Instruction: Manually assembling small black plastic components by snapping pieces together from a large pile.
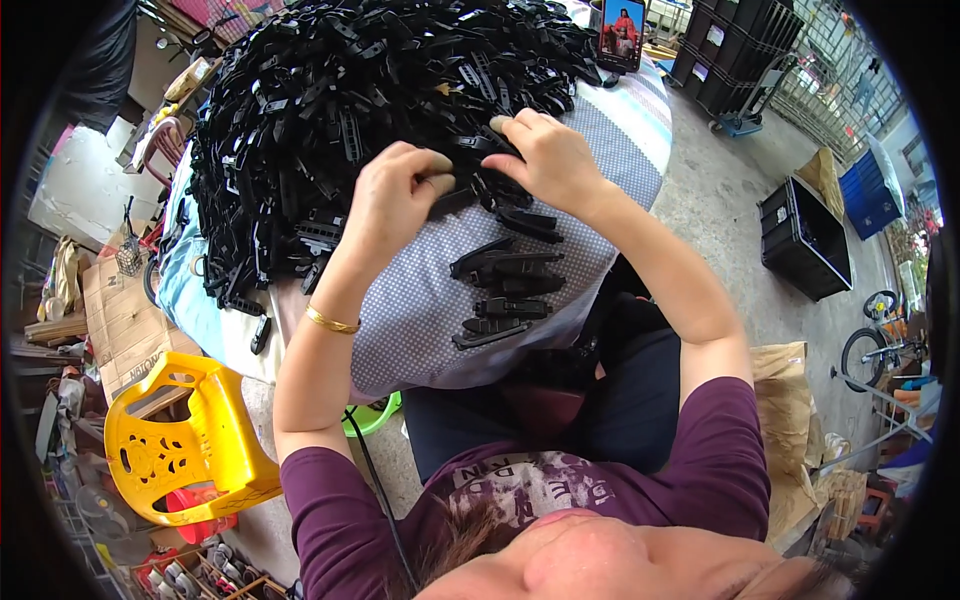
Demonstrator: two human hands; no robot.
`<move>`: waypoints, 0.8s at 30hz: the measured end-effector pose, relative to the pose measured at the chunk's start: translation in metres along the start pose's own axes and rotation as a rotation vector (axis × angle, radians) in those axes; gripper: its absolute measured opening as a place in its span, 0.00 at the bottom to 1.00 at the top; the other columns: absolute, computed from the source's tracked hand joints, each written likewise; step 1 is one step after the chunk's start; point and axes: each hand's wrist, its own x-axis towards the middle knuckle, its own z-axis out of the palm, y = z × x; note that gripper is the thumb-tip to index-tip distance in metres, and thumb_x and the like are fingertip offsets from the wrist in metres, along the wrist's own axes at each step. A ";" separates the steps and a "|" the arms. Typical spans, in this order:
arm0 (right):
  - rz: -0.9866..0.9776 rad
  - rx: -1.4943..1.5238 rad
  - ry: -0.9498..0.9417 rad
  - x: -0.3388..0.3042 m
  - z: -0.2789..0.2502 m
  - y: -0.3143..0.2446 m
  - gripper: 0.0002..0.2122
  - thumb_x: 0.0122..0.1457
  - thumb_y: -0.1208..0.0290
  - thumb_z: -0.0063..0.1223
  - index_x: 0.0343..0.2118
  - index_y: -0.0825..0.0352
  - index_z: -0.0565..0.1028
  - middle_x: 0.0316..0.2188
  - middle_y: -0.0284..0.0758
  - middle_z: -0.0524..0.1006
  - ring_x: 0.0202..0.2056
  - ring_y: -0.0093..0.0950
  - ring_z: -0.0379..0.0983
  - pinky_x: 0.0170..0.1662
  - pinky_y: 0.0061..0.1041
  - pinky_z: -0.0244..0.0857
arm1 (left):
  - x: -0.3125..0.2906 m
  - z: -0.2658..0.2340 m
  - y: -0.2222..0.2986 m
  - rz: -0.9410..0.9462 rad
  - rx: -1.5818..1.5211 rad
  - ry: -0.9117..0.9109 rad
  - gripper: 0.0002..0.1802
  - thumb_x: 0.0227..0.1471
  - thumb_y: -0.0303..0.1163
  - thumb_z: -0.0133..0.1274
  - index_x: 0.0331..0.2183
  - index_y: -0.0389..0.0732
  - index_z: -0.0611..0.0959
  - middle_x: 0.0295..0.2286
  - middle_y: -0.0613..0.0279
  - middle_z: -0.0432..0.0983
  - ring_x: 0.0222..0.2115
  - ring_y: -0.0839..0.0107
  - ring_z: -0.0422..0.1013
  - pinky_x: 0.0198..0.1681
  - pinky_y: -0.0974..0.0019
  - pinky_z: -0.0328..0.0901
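A big heap of small black plastic parts (290,120) covers most of the cloth-covered table. At the heap's near edge, my left hand (392,195) has its thumb and fingers pinched together on a black plastic part (452,203). To its right, my right hand (548,160) reaches over the heap with thumb and index finger spread apart, nothing visible between them. The fingertips look covered in something pale. On the cloth nearer me lies a loose row of several slim black parts (510,268). One black strip (528,222) rests just below my right hand.
A phone (621,35) stands at the table's far right edge. The patterned tablecloth (400,335) hangs toward my lap. A yellow plastic chair (190,440) is at the left, with a cable (375,480) nearby. Black crates (805,240) stand on the floor at the right.
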 end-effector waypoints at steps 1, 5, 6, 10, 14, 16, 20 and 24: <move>0.001 0.001 0.001 0.000 0.001 0.000 0.13 0.52 0.62 0.56 0.36 0.64 0.76 0.27 0.35 0.74 0.29 0.35 0.73 0.33 0.30 0.68 | -0.001 0.002 0.000 0.001 -0.016 -0.079 0.10 0.40 0.23 0.60 0.31 0.36 0.83 0.24 0.61 0.72 0.23 0.74 0.68 0.28 0.73 0.64; 0.082 -0.059 -0.257 0.003 0.002 0.001 0.12 0.47 0.65 0.58 0.33 0.65 0.77 0.26 0.38 0.75 0.28 0.35 0.74 0.31 0.29 0.68 | -0.008 0.013 0.001 0.125 0.162 -0.066 0.18 0.36 0.26 0.63 0.35 0.37 0.81 0.29 0.57 0.72 0.28 0.63 0.70 0.32 0.67 0.66; 0.161 0.075 -0.208 0.005 -0.001 0.001 0.11 0.47 0.67 0.57 0.33 0.66 0.77 0.25 0.38 0.76 0.26 0.33 0.74 0.30 0.28 0.68 | -0.008 0.015 0.003 0.124 0.161 -0.067 0.18 0.36 0.26 0.63 0.35 0.37 0.81 0.29 0.57 0.72 0.28 0.63 0.70 0.32 0.67 0.66; 0.416 0.638 -0.086 0.010 -0.007 0.002 0.13 0.53 0.74 0.54 0.41 0.72 0.73 0.23 0.33 0.76 0.23 0.17 0.71 0.26 0.17 0.66 | -0.011 0.029 0.023 0.198 0.046 0.026 0.30 0.35 0.29 0.64 0.44 0.35 0.74 0.36 0.53 0.71 0.36 0.57 0.70 0.38 0.61 0.67; 0.380 0.836 -0.073 0.008 -0.006 -0.028 0.14 0.58 0.79 0.48 0.47 0.74 0.69 0.29 0.33 0.77 0.30 0.17 0.73 0.33 0.15 0.68 | -0.016 0.036 0.031 0.080 -0.087 0.145 0.28 0.38 0.28 0.64 0.44 0.35 0.73 0.29 0.57 0.73 0.25 0.66 0.71 0.30 0.68 0.68; 0.387 0.901 -0.044 0.008 -0.010 -0.036 0.14 0.58 0.79 0.48 0.47 0.74 0.69 0.30 0.34 0.77 0.31 0.18 0.73 0.35 0.15 0.68 | -0.016 0.035 0.027 0.088 -0.131 0.201 0.26 0.40 0.28 0.63 0.44 0.36 0.73 0.27 0.58 0.73 0.22 0.69 0.70 0.28 0.70 0.68; 0.349 0.958 -0.080 0.006 -0.015 -0.039 0.15 0.57 0.79 0.48 0.48 0.73 0.68 0.34 0.37 0.77 0.34 0.21 0.75 0.39 0.17 0.69 | -0.016 0.028 0.025 -0.066 -0.246 0.243 0.21 0.43 0.23 0.58 0.42 0.35 0.72 0.24 0.61 0.73 0.22 0.76 0.69 0.28 0.74 0.67; 0.291 0.430 -0.371 0.007 -0.031 -0.019 0.14 0.52 0.68 0.57 0.40 0.69 0.74 0.29 0.39 0.78 0.30 0.27 0.76 0.36 0.22 0.69 | -0.003 0.017 0.005 -0.328 -0.752 0.259 0.18 0.48 0.21 0.49 0.43 0.32 0.71 0.31 0.60 0.74 0.27 0.77 0.71 0.31 0.74 0.67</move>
